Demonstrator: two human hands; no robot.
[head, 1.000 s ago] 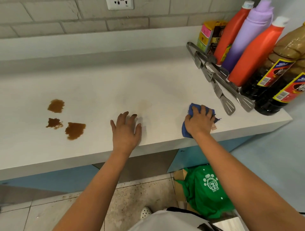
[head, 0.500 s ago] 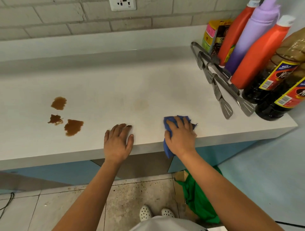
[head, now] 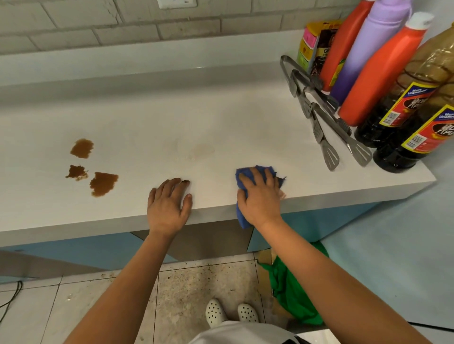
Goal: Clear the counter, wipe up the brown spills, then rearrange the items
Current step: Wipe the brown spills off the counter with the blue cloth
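The blue cloth (head: 255, 172) is gripped under the right hand (head: 260, 196) at the counter (head: 221, 122) edge for wiping; the left hand (head: 168, 203) is laid flat, released, as bracing. 3 brown spills (head: 103, 183) are left.

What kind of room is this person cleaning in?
Most likely a kitchen or pantry corner. A white counter runs along a brick wall with a power socket, and sauce bottles stand beside metal tongs at its right end.
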